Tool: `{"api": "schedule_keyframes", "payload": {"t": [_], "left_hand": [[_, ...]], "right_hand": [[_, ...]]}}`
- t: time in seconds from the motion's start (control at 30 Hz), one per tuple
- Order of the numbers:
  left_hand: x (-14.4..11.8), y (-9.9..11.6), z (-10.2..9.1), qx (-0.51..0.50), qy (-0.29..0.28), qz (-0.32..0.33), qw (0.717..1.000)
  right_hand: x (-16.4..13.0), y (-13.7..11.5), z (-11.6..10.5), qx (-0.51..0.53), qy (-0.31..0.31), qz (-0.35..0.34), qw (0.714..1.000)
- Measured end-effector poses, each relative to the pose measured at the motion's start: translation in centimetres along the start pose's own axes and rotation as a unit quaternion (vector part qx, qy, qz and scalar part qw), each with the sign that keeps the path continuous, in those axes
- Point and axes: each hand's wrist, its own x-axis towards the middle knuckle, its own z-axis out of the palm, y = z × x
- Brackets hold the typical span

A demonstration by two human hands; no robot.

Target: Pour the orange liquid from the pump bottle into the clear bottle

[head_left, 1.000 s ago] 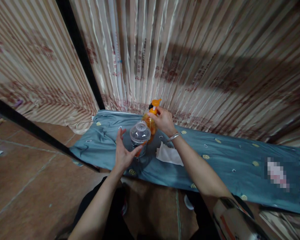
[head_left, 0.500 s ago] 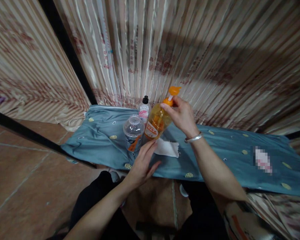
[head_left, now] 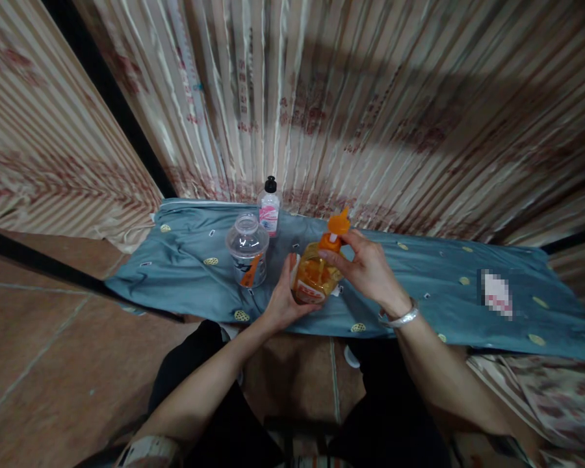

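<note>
A clear pump bottle (head_left: 316, 276) with yellow liquid and an orange pump head (head_left: 338, 224) is tilted over the front half of the cloth-covered surface. My right hand (head_left: 365, 263) pinches it at the orange collar below the pump. Around its lower left side curls my left hand (head_left: 292, 296), fingers behind and thumb below the base. A strip of white shows by the left fingertips; I cannot tell if it is paper or label. To the left stands an open clear plastic bottle (head_left: 247, 250) with an orange and black label. Behind that is a small black-capped bottle (head_left: 270, 211) with a pink label.
A blue-green patterned cloth (head_left: 195, 286) covers the narrow table. A blurred-out white and pink item (head_left: 497, 292) lies at its right. Striped curtain (head_left: 283, 97) hangs behind, and a dark pole (head_left: 112, 97) rises at the left.
The pump bottle has come down and toward me, away from the other two bottles. My left hand, open beside the white paper before, now grips the bottle's lower part.
</note>
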Motion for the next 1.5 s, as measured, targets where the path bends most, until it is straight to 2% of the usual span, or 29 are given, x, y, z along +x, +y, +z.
{"api": "schedule_keyframes", "payload": {"t": [0.13, 0.33, 0.5, 0.57, 0.67, 0.8, 0.87, 1.0, 1.07, 1.27, 1.43, 1.5], "left_hand": [[0.5, 0.6, 0.5, -0.038, -0.01, -0.044, 0.998], [1.2, 1.3, 0.2, -0.04, 0.013, -0.087, 0.995], [0.8, 2.1, -0.2, -0.064, 0.008, -0.104, 0.992], [0.6, 2.3, -0.5, -0.073, 0.001, -0.105, 0.992], [0.4, 2.5, -1.0, -0.078, -0.006, -0.106, 0.991], [0.3, 2.4, -1.5, -0.084, -0.016, -0.112, 0.99], [0.2, 2.4, -1.5, -0.086, -0.019, -0.113, 0.99], [0.2, 2.5, -1.4, -0.087, -0.025, -0.111, 0.99], [0.2, 2.5, -1.3, -0.088, -0.026, -0.111, 0.99], [0.2, 2.4, -1.3, -0.092, -0.027, -0.108, 0.99], [0.2, 2.2, -1.3, -0.091, -0.022, -0.108, 0.99], [0.3, 2.3, -1.3, -0.09, -0.024, -0.108, 0.99]], "right_hand": [[-1.0, 0.1, 0.4, 0.026, 0.006, 0.007, 1.0], [-1.6, 0.2, 1.3, 0.104, 0.006, 0.036, 0.994], [-2.1, 0.1, 2.7, 0.121, 0.071, 0.095, 0.986], [-2.4, 0.1, 3.1, 0.125, 0.078, 0.101, 0.984], [-2.6, 0.3, 3.3, 0.162, 0.051, 0.094, 0.981], [-2.4, 0.7, 2.9, 0.208, -0.016, 0.073, 0.975], [-2.3, 0.6, 2.7, 0.203, -0.025, 0.068, 0.976], [-2.3, 0.1, 2.7, 0.147, 0.036, 0.1, 0.983], [-2.5, 0.0, 2.8, 0.153, 0.048, 0.112, 0.981], [-2.8, 0.1, 2.0, 0.231, -0.032, 0.081, 0.969], [-1.9, -0.1, 2.2, 0.164, 0.036, 0.111, 0.98], [-1.8, -0.1, 2.3, 0.163, 0.037, 0.118, 0.979]]}}
